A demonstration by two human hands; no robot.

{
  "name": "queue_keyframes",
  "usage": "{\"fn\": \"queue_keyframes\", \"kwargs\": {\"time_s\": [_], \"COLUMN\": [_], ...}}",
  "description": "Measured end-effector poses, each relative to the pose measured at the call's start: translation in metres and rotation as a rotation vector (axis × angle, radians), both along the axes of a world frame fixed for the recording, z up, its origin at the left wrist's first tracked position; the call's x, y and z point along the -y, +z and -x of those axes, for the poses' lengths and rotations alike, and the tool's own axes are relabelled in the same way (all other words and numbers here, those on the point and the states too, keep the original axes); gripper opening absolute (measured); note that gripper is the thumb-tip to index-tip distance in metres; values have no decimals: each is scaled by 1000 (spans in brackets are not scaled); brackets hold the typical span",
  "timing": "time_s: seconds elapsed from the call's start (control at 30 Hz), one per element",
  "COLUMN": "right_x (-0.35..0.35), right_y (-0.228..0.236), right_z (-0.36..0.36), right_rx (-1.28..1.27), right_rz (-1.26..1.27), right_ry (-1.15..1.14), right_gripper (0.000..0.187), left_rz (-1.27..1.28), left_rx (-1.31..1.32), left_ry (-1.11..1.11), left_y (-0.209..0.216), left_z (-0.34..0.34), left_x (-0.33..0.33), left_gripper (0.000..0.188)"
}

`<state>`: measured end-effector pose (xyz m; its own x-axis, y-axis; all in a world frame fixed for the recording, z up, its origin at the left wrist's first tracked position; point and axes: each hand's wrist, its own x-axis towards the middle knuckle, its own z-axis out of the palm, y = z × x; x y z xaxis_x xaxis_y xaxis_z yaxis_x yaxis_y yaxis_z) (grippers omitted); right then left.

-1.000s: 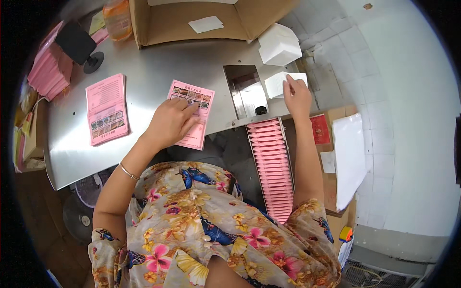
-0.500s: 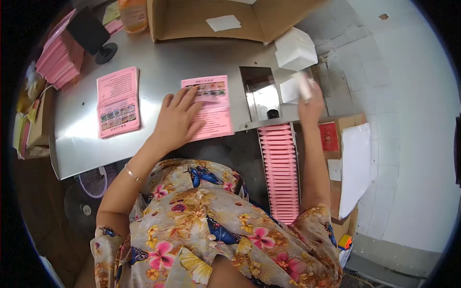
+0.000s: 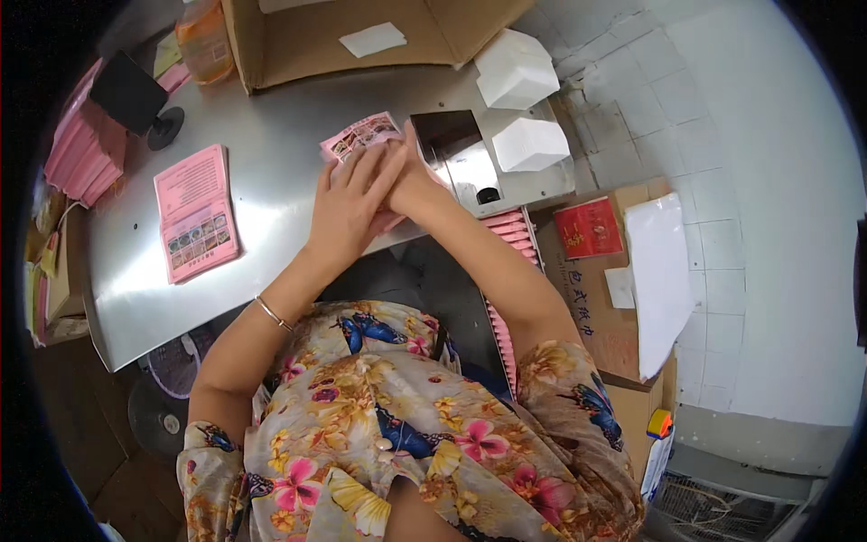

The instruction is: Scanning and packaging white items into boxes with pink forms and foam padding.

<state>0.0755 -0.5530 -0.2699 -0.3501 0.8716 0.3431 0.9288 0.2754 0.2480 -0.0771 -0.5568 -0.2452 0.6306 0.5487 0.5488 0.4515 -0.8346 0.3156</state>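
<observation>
Both my hands meet over a pink printed sheet [image 3: 366, 134] near the middle of the metal table. The sheet is bent, with its printed far end showing beyond my fingers and a bit of pink below them. My left hand [image 3: 348, 194] presses on it, fingers long and close together, partly over the other hand. At the sheet's right side, my right hand [image 3: 413, 188] grips it, most of its fingers hidden. Whether a white folded napkin lies inside the sheet cannot be seen. To the left rests a stack of pink printed sheets [image 3: 194, 185].
Two white napkin stacks [image 3: 517, 70] stand at the right beside a dark rectangular slot [image 3: 444, 135]. Below the slot, a chute holds several pink folded packets [image 3: 513, 233]. An open cardboard box [image 3: 298, 54] is at the back; a black stand [image 3: 129, 92] and more pink paper are far left.
My right hand, which held a white folded napkin by the napkin stacks, has come left onto the sheet. The sheet, flat before, is now bent under both hands. The view has shifted.
</observation>
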Motion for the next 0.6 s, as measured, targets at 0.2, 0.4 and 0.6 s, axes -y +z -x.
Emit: {"fn": "queue_keyframes", "kwargs": {"time_s": [0.2,0.4,0.6], "right_x": [27,75,95], "right_y": [5,32,83], "right_z": [-76,-95,-128], "right_rx": [-206,-281,-393], "right_rz": [264,366,-58], "right_ry": [-94,-357,-233], "right_gripper": [36,33,27], "left_rz": [93,-41,16], "left_rx": [135,-303,-39], "left_ry": [80,429,195], "left_y": [33,13,36], "left_z": [73,205,129], "left_x": [0,-50,-26], "left_gripper": [70,37,16]}}
